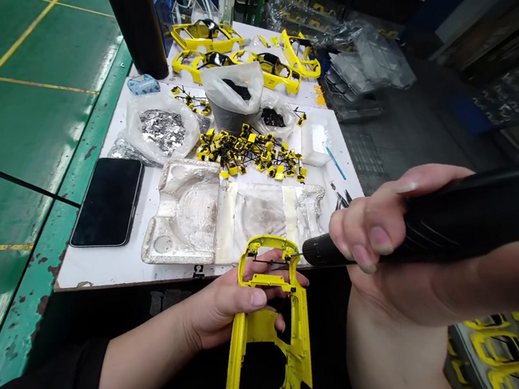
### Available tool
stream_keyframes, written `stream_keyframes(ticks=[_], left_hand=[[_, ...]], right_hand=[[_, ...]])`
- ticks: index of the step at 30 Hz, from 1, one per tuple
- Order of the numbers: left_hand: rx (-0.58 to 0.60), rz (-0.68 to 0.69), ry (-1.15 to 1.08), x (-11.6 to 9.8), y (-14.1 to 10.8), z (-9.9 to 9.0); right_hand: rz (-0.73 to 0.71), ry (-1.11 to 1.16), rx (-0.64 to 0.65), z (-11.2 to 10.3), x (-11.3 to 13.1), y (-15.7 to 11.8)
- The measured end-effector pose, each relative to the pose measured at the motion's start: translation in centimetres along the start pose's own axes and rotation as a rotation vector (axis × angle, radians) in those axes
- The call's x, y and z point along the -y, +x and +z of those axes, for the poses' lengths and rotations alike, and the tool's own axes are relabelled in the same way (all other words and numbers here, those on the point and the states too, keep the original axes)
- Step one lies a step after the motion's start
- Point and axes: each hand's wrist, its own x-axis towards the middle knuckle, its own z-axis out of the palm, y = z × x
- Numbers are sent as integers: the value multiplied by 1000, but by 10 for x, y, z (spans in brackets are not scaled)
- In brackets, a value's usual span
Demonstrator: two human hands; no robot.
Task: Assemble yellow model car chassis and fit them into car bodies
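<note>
White surface (105, 264) beyond the left fingers (242, 298) holding a yellow toy-car body shell (261, 324) bears loose yellow-black parts (229, 150); right fingers (381, 238) grip an electric screwdriver (483, 208), bit (299, 254) at the shell's far corner, fastening seemingly unfinished.

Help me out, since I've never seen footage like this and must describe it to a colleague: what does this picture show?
There is no machine arm here, just a person's two bare hands. The single picture comes from a camera worn on the head, looking forward and down.

The left hand holds a yellow car-shaped shell. The right hand grips a thick black tool, perhaps an electric screwdriver, with its thin tip at the shell's rounded end.

On the white table lie a phone, a worn whitish block with hollows, a heap of small yellow-and-black parts and an open bag of silvery pieces. Behind them sit more yellow shells.
</note>
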Motion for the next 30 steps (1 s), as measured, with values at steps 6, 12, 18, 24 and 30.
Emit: stream_keyframes(ticks=[6,12,18,24,30], left_hand=[[-18,-10,-18,1,0,1],[-29,-5,9,1,0,3],[-26,-13,20,0,0,3],[-30,-8,19,0,-1,3],[-23,-12,13,-1,-1,5]], right_hand=[[-28,111,106,-7,-4,2],[-36,149,50,1,-7,0],[-7,156,-5,9,-1,2],[-33,62,-56,9,-3,-4],[-28,157,-104,10,-7,-8]])
